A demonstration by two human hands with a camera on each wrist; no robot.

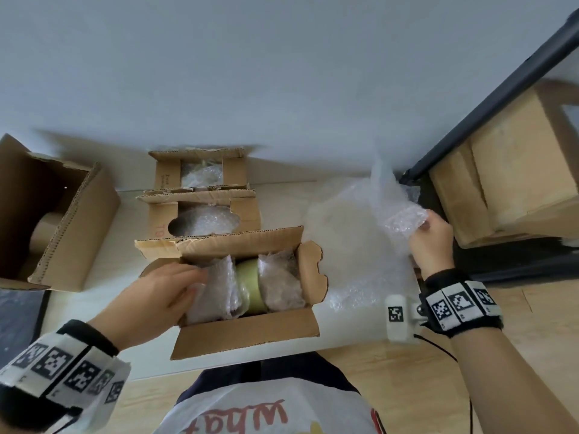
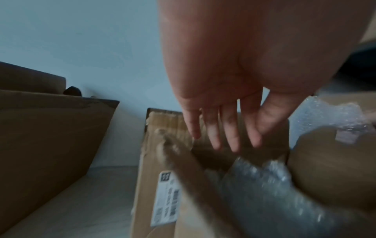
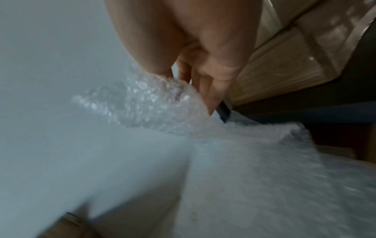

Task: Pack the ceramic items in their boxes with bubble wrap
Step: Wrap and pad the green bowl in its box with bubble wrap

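Note:
An open cardboard box (image 1: 247, 335) stands in front of me on the floor. Inside it a pale green ceramic piece (image 1: 249, 285) sits between wads of bubble wrap (image 1: 282, 283). My left hand (image 1: 166, 286) reaches over the box's left side, and in the left wrist view its fingers (image 2: 234, 136) are straight above the wrap (image 2: 264, 182). My right hand (image 1: 430, 242) pinches the edge of a loose bubble wrap sheet (image 1: 360, 239) lying to the right of the box. The right wrist view shows that sheet (image 3: 152, 103) bunched under the right hand's fingers (image 3: 211, 96).
Two more small open boxes (image 1: 203, 211) (image 1: 200, 170) with bubble wrap stand behind the near one. A large open carton (image 1: 56, 220) lies at the left. At the right a black shelf frame (image 1: 488, 108) holds stacked cartons (image 1: 513, 183). A white wall runs along the back.

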